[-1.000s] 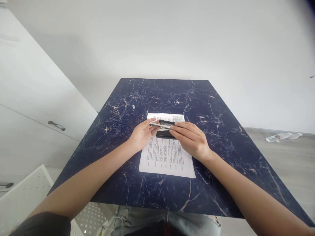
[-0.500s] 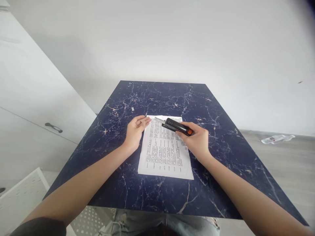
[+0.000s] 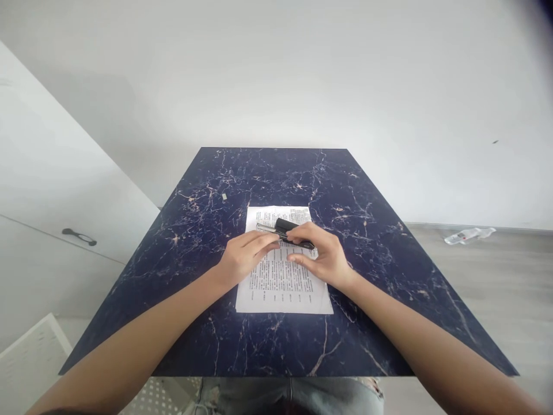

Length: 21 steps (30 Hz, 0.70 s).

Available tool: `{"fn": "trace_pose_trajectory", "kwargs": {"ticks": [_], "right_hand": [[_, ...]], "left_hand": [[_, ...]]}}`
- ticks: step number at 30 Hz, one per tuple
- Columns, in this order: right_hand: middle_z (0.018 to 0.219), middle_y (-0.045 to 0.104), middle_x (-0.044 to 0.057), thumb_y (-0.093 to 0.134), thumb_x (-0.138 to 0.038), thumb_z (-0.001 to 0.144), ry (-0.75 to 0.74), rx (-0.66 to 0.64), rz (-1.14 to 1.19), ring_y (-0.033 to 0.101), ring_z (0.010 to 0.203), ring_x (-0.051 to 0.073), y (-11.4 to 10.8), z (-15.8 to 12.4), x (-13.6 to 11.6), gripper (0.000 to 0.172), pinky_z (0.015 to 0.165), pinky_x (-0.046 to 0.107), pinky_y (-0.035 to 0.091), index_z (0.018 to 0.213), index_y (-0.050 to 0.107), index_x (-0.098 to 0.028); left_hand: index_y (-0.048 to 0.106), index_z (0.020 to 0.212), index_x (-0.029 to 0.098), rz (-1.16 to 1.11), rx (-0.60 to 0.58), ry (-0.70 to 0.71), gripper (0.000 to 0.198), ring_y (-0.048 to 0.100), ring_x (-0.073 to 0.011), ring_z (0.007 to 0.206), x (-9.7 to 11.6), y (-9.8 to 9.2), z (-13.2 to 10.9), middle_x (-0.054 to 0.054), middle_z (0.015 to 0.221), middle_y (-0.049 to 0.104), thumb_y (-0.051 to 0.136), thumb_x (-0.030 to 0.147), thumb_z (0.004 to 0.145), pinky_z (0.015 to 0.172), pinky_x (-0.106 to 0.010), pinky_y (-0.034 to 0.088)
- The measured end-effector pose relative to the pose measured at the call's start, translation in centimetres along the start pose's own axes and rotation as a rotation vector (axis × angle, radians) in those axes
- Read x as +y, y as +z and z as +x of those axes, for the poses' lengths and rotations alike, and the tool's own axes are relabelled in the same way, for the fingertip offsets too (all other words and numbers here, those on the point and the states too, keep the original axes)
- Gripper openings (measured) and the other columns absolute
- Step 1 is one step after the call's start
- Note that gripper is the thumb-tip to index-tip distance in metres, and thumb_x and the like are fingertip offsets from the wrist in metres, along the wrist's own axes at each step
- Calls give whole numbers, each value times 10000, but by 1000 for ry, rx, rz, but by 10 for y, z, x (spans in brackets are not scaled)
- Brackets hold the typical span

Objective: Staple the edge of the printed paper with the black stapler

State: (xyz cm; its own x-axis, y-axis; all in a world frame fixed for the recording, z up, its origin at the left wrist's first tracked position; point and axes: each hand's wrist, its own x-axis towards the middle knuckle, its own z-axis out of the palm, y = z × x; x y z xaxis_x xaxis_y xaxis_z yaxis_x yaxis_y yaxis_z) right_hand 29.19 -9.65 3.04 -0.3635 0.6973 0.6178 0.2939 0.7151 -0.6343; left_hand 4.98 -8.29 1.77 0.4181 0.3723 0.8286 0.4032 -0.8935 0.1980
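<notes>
A black stapler (image 3: 284, 226) lies tilted over the printed sheets (image 3: 283, 282), its metal front part pointing to the upper left. My left hand (image 3: 244, 253) has its fingers closed at the lower side of that metal part; exactly where they pinch is hidden. From the right, my right hand (image 3: 324, 251) keeps its curled fingers on the stapler's black body, with the thumb lower down over the print. Parts of the stapler are covered by both hands.
Under the paper is a dark blue marble-patterned table (image 3: 276, 178), its far edge near a white wall. A small pale piece (image 3: 224, 196) lies at the upper left. Left stands a white cabinet with a dark handle (image 3: 79, 236). Clear plastic packaging (image 3: 469, 236) rests on the floor at right.
My right hand has lowered the stapler toward the paper and shifted its grip, the thumb now apart from the body. My left hand has come from the sheet's edge to the stapler's metal part.
</notes>
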Motion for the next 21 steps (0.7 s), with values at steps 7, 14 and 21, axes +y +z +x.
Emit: {"fn": "trace_pose_trajectory", "kwargs": {"ticks": [7,14,21], "right_hand": [[1000,732,53,733,-243,974,-147,9,10,725,928,216,8,-1,-8,137,803,402,656,1089,790,-292],[1045,751,61,660,-221,1004,-73,-60,46,732,973,213,6,1,-6,103,850,413,653,1017,753,-264],[1000,790,51,659,-323,967,174,126,-192,736,881,233,-34,9,25,120,815,434,629,995,767,-279]], "left_hand": [[622,1211,240,-12,-89,73,259,806,-176,941,4,0,-1,-46,1061,810,701,154,980,844,-295,693],[600,1153,224,19,-127,151,205,798,-171,975,5,0,-2,-41,1022,797,681,135,987,884,-301,686],[629,1094,257,95,-38,0,86,768,-181,932,-23,-4,-1,-27,1003,782,656,261,1012,798,-330,659]]}}
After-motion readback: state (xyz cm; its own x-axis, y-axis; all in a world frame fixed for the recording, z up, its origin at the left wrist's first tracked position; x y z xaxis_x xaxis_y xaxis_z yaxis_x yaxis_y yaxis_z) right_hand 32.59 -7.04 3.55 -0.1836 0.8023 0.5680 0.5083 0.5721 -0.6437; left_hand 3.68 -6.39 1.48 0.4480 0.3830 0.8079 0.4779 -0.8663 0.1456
